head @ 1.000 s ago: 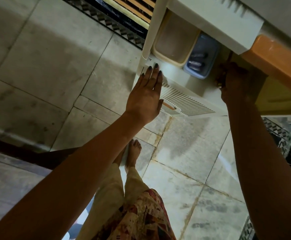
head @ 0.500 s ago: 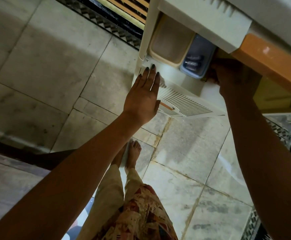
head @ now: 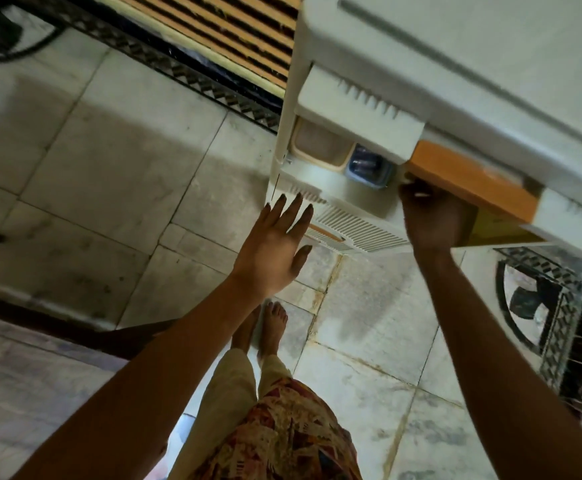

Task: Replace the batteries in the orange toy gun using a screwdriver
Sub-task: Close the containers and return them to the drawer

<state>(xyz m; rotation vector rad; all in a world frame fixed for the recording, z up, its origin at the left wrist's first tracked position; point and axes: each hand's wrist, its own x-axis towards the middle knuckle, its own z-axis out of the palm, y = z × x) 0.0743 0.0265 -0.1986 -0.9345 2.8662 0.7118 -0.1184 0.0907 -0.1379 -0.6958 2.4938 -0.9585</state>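
My left hand (head: pixel 275 244) is flat with straight fingers, its fingertips at the left corner of a pulled-out white drawer with a slatted front (head: pixel 359 230). My right hand (head: pixel 431 220) reaches into the gap under an orange drawer front (head: pixel 469 181). Only its back shows; the fingers curl inward out of sight, so I cannot tell whether they hold anything. No toy gun or screwdriver shows in this view.
The drawers belong to a white plastic drawer unit (head: pixel 456 64). In the open drawer sit a beige tub (head: pixel 317 147) and a blue-grey lidded box (head: pixel 369 168). A striped mat (head: pixel 230 29) lies behind, and a patterned rug (head: pixel 552 306) on the right. My bare feet (head: pixel 272 327) stand on the tiled floor.
The view has pulled back and tilted, showing more of the unit. Both hands keep nearly the same places at the drawers. A thin dark shape above the right hand is gone from sight.
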